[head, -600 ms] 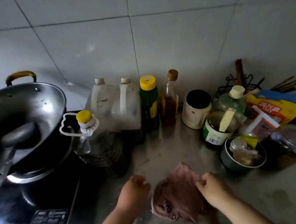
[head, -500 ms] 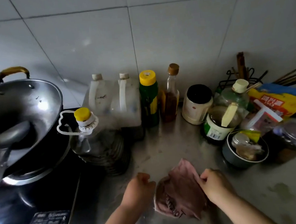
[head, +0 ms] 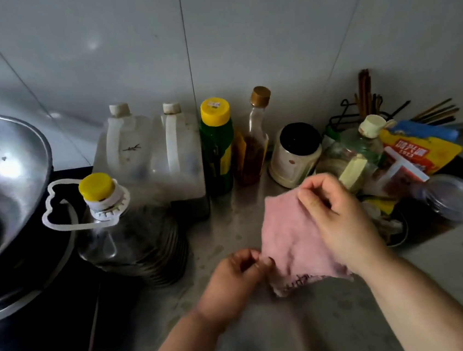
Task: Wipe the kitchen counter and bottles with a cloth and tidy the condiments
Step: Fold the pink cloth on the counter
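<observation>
A pink cloth (head: 291,243) hangs spread above the steel counter (head: 230,232). My right hand (head: 335,218) pinches its upper right corner, raised. My left hand (head: 233,281) pinches its lower left edge. Along the wall stand two white jugs (head: 177,158), a green bottle with a yellow cap (head: 217,145) and a brown-capped glass bottle (head: 254,144). A large clear oil bottle with a yellow cap (head: 121,229) stands in front of the jugs. A white jar with a black lid (head: 294,154) is to the right.
A steel wok (head: 5,182) sits on the black cooktop (head: 36,338) at the left. At the right crowd a capped glass bottle (head: 364,144), a yellow packet (head: 422,149), a clear plastic tub (head: 452,197), a dark bowl and a chopstick rack (head: 365,104).
Both hands lifted the cloth off the counter and pulled it open. My right hand rose up and to the right; the cloth went from bunched to spread.
</observation>
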A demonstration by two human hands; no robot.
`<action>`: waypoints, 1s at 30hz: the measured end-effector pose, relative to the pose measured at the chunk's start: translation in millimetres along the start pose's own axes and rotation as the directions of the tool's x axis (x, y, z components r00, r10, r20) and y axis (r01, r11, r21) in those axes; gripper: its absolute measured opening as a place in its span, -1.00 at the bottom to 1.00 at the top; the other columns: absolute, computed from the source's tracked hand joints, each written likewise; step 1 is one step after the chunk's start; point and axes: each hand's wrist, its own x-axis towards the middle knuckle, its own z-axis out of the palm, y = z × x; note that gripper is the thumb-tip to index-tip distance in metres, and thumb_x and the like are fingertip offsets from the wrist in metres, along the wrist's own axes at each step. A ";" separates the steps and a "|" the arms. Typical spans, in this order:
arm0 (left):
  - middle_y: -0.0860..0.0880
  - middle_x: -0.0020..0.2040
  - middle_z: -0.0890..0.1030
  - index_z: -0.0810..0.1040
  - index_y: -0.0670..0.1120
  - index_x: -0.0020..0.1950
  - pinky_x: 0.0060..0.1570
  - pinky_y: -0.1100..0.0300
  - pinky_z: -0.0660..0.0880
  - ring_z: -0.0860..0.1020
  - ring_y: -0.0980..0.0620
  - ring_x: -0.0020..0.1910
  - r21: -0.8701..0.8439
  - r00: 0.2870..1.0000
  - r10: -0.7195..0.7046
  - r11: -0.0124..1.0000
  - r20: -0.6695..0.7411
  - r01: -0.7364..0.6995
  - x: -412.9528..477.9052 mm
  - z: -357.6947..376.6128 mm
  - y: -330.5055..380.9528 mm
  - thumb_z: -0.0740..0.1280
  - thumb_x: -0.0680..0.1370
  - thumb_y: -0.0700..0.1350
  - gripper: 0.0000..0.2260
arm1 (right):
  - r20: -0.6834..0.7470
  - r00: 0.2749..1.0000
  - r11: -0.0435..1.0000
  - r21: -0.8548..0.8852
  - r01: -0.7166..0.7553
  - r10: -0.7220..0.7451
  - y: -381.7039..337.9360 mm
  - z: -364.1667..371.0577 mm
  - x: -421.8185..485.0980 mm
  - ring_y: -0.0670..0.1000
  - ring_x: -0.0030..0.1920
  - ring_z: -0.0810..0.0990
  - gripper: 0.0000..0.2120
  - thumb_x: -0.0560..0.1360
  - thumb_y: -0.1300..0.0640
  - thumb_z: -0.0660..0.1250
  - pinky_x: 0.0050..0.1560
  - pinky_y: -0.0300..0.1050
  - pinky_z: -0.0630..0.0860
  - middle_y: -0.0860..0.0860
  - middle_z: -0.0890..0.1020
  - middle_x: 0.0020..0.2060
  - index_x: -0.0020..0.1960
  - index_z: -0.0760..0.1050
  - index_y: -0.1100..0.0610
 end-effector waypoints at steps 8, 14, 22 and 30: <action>0.03 -0.22 0.64 0.50 0.10 -0.10 -0.07 -0.02 0.59 0.62 0.00 -0.22 0.129 0.877 -0.012 0.988 -0.481 0.084 21.6 -28.1 9.8 0.35 0.49 -0.04 -0.94 | -0.048 0.987 0.853 -0.499 -0.156 0.152 52.8 30.6 29.9 0.14 0.33 0.39 -0.62 0.54 0.10 0.33 0.30 -0.03 0.38 0.10 0.41 0.31 0.34 0.40 0.02; 0.07 -0.22 0.66 0.51 0.09 -0.18 -0.01 0.00 0.58 0.63 0.10 -0.18 0.217 0.838 -0.032 0.960 -0.544 0.178 12.1 -30.8 6.4 0.34 0.50 -0.15 -0.86 | 0.151 0.828 0.644 -0.707 -0.291 0.540 75.2 106.2 30.3 0.25 0.53 0.05 -0.30 0.59 -0.24 0.02 0.51 0.20 0.06 0.23 0.07 0.54 0.56 0.03 0.18; -0.04 -0.09 0.66 0.51 0.22 -0.03 -0.14 -0.01 0.63 0.66 0.01 -0.19 0.241 0.837 0.036 0.964 -0.546 0.116 31.0 -22.4 24.8 0.31 0.49 -0.05 -0.85 | 0.414 0.910 0.711 -0.649 0.271 0.031 112.6 175.0 38.4 0.25 0.41 0.39 -0.41 0.46 0.02 0.13 0.42 0.11 0.09 0.26 0.43 0.39 0.43 0.37 0.26; 0.14 0.28 0.42 0.22 0.06 0.47 0.17 0.34 0.39 0.42 0.25 0.25 0.298 0.774 0.255 0.950 -0.579 -0.091 68.4 -1.7 90.0 0.37 0.51 -0.05 -0.43 | 0.446 0.884 0.614 -0.661 0.431 -0.140 172.8 79.8 6.3 0.15 0.50 0.26 -0.43 0.53 -0.14 0.22 0.39 0.16 0.33 0.12 0.36 0.46 0.44 0.39 0.14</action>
